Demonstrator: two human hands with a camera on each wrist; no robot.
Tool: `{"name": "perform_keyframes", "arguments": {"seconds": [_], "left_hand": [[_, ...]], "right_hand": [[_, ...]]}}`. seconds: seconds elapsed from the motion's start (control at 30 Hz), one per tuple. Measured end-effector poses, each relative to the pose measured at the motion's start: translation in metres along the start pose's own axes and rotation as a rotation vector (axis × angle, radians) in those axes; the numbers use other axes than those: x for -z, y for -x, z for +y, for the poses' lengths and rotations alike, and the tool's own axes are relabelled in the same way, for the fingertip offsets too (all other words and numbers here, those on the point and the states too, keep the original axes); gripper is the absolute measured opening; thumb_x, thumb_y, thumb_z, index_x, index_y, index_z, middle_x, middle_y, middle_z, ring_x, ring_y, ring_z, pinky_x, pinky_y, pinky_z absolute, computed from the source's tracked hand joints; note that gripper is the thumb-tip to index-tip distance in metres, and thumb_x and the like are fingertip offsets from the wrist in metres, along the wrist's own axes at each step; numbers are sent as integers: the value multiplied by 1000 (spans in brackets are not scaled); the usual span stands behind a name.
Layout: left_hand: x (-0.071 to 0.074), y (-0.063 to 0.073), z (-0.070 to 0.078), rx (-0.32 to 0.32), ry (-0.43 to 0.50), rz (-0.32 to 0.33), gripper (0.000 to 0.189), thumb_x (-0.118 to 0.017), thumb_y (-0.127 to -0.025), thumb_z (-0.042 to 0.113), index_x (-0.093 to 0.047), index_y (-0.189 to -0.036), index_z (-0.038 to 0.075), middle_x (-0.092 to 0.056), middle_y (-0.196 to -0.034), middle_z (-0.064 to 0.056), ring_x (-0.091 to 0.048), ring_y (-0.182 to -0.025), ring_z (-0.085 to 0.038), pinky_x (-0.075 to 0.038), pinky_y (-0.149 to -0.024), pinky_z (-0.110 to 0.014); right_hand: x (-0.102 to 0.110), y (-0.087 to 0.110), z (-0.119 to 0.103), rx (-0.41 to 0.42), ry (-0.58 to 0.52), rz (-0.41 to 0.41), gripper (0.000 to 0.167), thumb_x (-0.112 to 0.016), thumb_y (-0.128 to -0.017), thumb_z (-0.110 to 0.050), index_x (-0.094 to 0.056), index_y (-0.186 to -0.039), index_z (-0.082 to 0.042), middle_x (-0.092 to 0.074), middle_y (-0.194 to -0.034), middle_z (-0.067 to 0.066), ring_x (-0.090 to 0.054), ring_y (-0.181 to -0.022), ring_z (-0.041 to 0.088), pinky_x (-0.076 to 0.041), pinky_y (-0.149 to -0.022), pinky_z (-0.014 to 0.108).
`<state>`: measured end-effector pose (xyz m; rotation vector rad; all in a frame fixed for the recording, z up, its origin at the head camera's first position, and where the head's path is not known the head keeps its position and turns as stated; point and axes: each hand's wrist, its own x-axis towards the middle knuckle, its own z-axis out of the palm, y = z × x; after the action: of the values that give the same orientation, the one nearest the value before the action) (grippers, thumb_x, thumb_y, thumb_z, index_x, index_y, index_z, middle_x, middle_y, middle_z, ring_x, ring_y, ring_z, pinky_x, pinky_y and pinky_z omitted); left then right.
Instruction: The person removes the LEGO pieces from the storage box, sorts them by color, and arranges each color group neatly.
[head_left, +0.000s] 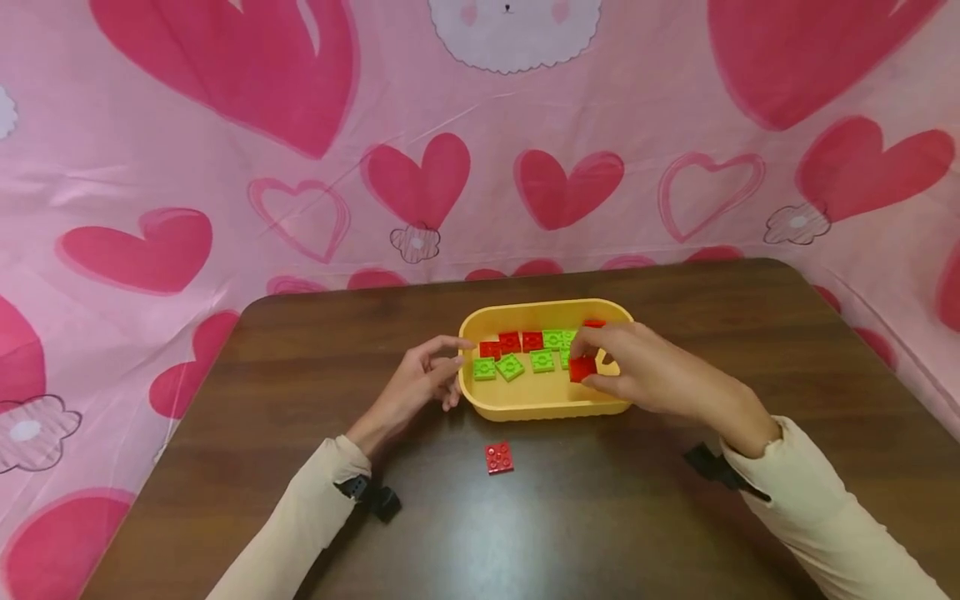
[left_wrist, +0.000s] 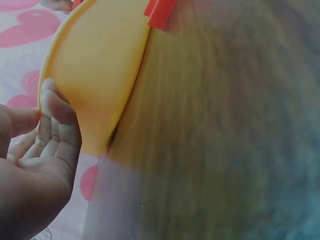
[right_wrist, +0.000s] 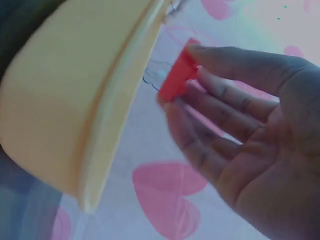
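Note:
A yellow plastic tub [head_left: 536, 392] stands on the table with several red and green square toy bricks lying inside. At its left end my left hand [head_left: 416, 379] pinches the rim, thumb outside and index finger curled over it, as the left wrist view shows. Over the tub's right side, my right hand [head_left: 660, 367] holds a red toy brick [head_left: 582, 369] between thumb and fingertips. In the right wrist view this brick [right_wrist: 179, 75] appears above the rim, tilted. Another red brick [head_left: 498, 458] lies studs up on the table in front of the tub.
The brown wooden table [head_left: 300, 358] backs onto a pink cloth [head_left: 487, 108] printed with hearts. Green bricks [head_left: 512, 367] and red bricks [head_left: 509, 342] are scattered flat in the tub. Black straps with small dark devices sit on both wrists.

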<state>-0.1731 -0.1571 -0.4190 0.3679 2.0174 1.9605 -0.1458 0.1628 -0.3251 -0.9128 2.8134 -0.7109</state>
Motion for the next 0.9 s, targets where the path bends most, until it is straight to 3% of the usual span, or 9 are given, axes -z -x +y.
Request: {"name": "perform_keyframes", "arguments": {"seconds": [0.3, 0.53, 0.9], "left_hand": [[-3, 3, -2, -10, 0, 5, 33, -54, -102, 8, -53, -134, 0, -61, -70, -15, -57, -54, -22, -53, -50, -27], [-2, 2, 1, -19, -15, 5, 32, -55, -102, 10, -55, -133, 2, -62, -71, -16, -58, -54, -22, -54, -51, -28], [-2, -2, -4, -40, 46, -5, 34, -54, -102, 7, -51, -134, -4, -63, -66, -9, -58, -53, -19, -52, -49, -27]], "right_hand": [[-15, 11, -13, 155, -51, 13, 31, -83, -83, -19, -70, -111, -16, -69, -106, -7, -63, -99, 15, -56, -89, 37], [-32, 18, -25, 291, -75, 47, 27, -83, -83, -18, -69, -106, -16, -67, -100, -11, -61, -93, 8, -56, -85, 31], [-65, 16, -36, 362, -33, 13, 19, -80, -86, -16, -69, -101, -17, -64, -95, -11, -58, -90, 5, -53, -81, 23]]}}
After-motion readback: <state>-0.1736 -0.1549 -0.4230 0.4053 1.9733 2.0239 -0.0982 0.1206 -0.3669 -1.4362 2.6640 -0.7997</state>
